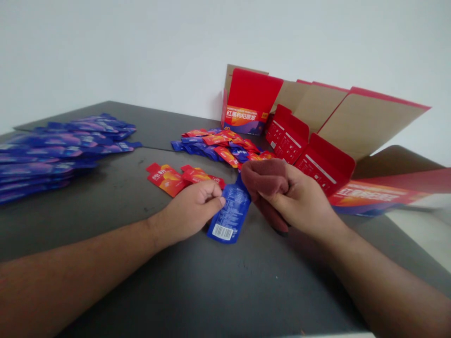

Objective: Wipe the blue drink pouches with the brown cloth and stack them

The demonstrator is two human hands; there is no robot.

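So far, the left hand (188, 211) pinches a blue sachet (229, 213) above the surface (105, 220), the right hand (296, 202) clenches a maroon cloth (264, 177) against it, and loose piles of sachets (59, 155) lie outside the open red carton (250, 101).

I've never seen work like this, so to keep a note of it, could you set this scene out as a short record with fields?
Left hand: closed, fingers against a blue sachet lying barcode side up
Right hand: gripping a maroon cloth against the sachet's top
Beside the hands: two red sachets on a dark table
Far left: a heap of blue sachets
Ahead: a pile of mixed red and blue sachets, before an open red and brown carton
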